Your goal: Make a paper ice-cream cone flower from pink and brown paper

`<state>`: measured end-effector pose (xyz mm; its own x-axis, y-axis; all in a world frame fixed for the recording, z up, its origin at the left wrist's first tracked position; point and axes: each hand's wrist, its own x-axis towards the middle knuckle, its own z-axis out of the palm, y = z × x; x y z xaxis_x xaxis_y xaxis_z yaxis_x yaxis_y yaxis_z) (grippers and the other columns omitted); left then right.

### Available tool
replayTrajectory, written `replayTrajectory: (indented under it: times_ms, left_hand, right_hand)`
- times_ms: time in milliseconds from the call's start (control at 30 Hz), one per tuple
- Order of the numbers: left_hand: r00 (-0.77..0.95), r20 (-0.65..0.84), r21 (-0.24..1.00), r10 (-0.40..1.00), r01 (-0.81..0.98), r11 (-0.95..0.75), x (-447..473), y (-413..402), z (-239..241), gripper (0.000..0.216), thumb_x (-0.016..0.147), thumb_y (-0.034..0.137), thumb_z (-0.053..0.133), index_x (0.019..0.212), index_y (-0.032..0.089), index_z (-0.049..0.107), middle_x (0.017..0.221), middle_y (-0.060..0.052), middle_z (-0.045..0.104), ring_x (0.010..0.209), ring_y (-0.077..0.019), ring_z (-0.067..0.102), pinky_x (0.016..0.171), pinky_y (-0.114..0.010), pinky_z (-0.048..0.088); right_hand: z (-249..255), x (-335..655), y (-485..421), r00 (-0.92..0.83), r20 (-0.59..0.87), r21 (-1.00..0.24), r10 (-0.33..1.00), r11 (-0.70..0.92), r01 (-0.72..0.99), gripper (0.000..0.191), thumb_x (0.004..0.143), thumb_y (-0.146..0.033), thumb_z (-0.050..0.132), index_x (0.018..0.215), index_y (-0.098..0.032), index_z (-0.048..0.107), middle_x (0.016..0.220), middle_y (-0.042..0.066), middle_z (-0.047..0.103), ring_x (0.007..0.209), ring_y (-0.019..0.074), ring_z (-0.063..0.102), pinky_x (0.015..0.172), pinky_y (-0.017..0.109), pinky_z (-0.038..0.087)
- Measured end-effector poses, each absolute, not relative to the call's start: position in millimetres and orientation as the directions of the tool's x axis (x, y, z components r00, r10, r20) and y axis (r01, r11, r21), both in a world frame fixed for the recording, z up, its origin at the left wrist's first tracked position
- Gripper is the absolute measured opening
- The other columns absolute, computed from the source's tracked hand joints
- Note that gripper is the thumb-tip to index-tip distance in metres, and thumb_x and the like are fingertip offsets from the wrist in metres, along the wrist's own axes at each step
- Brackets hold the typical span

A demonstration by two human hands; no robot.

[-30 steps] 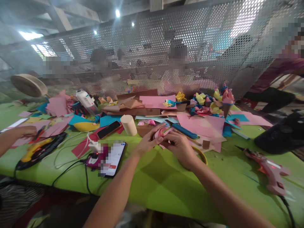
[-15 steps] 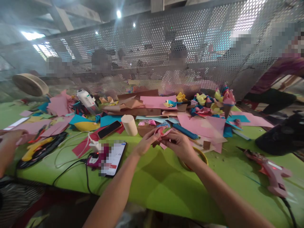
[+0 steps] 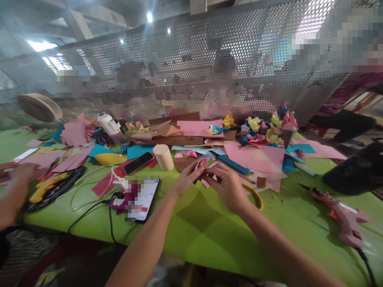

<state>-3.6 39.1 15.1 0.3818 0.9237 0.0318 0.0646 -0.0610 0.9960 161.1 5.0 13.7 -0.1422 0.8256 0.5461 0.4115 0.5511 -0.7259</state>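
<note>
Left hand, right hand — one pink paper

Both pinch it with fingertips close together, above the green table — it seems light, soft and easily creased, so best held gently by its edges.

A perforated grey screen rises behind the green table — overhead, a white light and slanting beam.
</note>
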Motion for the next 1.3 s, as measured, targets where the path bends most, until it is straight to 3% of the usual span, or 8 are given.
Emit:
replayTrajectory:
  times_ms: [200, 300, 433, 567, 900, 1033, 1200, 1300]
  left_hand:
    - [0.441, 0.053, 0.996, 0.896, 0.041, -0.079, -3.1, 37.2, 19.3, 0.062, 0.083, 0.060, 0.064, 0.134, 0.026, 0.062, 0.133, -0.008, 0.064, 0.118, -0.0303, 0.055, 0.089, -0.034, 0.045]
    - [0.443, 0.053, 0.997, 0.895, 0.019, -0.069, -4.2, 38.5, 16.9, 0.062, 0.082, 0.061, 0.064, 0.134, 0.027, 0.062, 0.133, -0.008, 0.064, 0.114, -0.0286, 0.057, 0.084, -0.032, 0.045]
    - [0.441, 0.020, 1.000, 0.897, -0.003, -0.021, -5.9, 40.7, 13.1, 0.063, 0.083, 0.064, 0.062, 0.135, 0.028, 0.061, 0.130, -0.008, 0.064, 0.083, -0.0168, 0.058, 0.063, -0.024, 0.039]
    - [0.429, 0.002, 1.000, 0.903, -0.011, 0.003, -7.3, 41.9, 13.0, 0.070, 0.081, 0.068, 0.060, 0.137, 0.026, 0.058, 0.103, -0.007, 0.066, 0.066, -0.0101, 0.046, 0.055, -0.022, 0.032]
    - [0.396, -0.031, 0.999, 0.918, 0.037, 0.018, -3.9, 39.9, 18.6, 0.065, 0.085, 0.063, 0.058, 0.136, 0.024, 0.059, 0.094, -0.006, 0.063, 0.068, -0.0120, 0.046, 0.056, -0.023, 0.028]
    - [0.388, -0.021, 0.996, 0.922, 0.093, -0.017, -2.8, 38.5, 16.7, 0.059, 0.086, 0.061, 0.058, 0.135, 0.027, 0.060, 0.105, -0.005, 0.066, 0.070, -0.0119, 0.047, 0.060, -0.024, 0.031]
    - [0.395, 0.040, 0.986, 0.918, 0.134, -0.100, -2.5, 37.5, 13.5, 0.058, 0.087, 0.061, 0.057, 0.135, 0.029, 0.060, 0.122, -0.007, 0.066, 0.097, -0.0225, 0.057, 0.074, -0.028, 0.040]
    - [0.419, 0.046, 0.987, 0.907, 0.123, -0.106, -2.1, 36.9, 13.0, 0.060, 0.086, 0.062, 0.057, 0.136, 0.029, 0.059, 0.125, -0.006, 0.066, 0.101, -0.0237, 0.057, 0.076, -0.029, 0.041]
  right_hand:
    - [8.2, 160.2, 8.9, -0.197, 0.512, -0.739, 0.836, 0.546, 0.395, 0.018, 0.087, -0.016, 0.062, 0.085, -0.024, 0.077, 0.085, 0.004, 0.070, 0.075, 0.0180, 0.064, 0.067, 0.027, 0.049]
    - [9.0, 160.1, 9.5, -0.151, 0.497, -0.758, 0.854, 0.513, 0.403, 0.012, 0.084, -0.018, 0.065, 0.082, -0.022, 0.076, 0.077, 0.003, 0.067, 0.070, 0.0177, 0.061, 0.063, 0.027, 0.047]
    - [9.0, 160.6, 9.2, -0.150, 0.451, -0.813, 0.880, 0.474, 0.339, 0.013, 0.087, -0.023, 0.065, 0.086, -0.023, 0.077, 0.080, 0.004, 0.070, 0.073, 0.0187, 0.063, 0.067, 0.028, 0.048]
    - [8.6, 162.4, 9.3, -0.128, 0.449, -0.821, 0.884, 0.465, 0.331, 0.013, 0.087, -0.024, 0.064, 0.085, -0.023, 0.077, 0.079, 0.003, 0.070, 0.071, 0.0176, 0.062, 0.064, 0.027, 0.047]
    - [15.1, 163.4, 5.4, -0.056, 0.574, -0.738, 0.817, 0.546, 0.397, 0.005, 0.085, -0.023, 0.066, 0.082, -0.022, 0.070, 0.081, 0.003, 0.067, 0.076, 0.0188, 0.062, 0.069, 0.030, 0.048]
    - [14.4, 159.5, 2.8, -0.053, 0.593, -0.726, 0.804, 0.562, 0.396, 0.009, 0.088, -0.022, 0.064, 0.083, -0.022, 0.072, 0.077, 0.003, 0.066, 0.072, 0.0178, 0.061, 0.066, 0.029, 0.048]
    - [8.4, 154.6, 2.9, -0.111, 0.536, -0.733, 0.837, 0.526, 0.431, 0.016, 0.091, -0.023, 0.061, 0.083, -0.022, 0.074, 0.081, 0.004, 0.067, 0.074, 0.0180, 0.063, 0.067, 0.028, 0.047]
    - [5.8, 154.3, 4.8, -0.125, 0.523, -0.735, 0.843, 0.521, 0.434, 0.019, 0.091, -0.023, 0.060, 0.075, -0.021, 0.072, 0.076, 0.002, 0.064, 0.069, 0.0171, 0.061, 0.063, 0.027, 0.046]
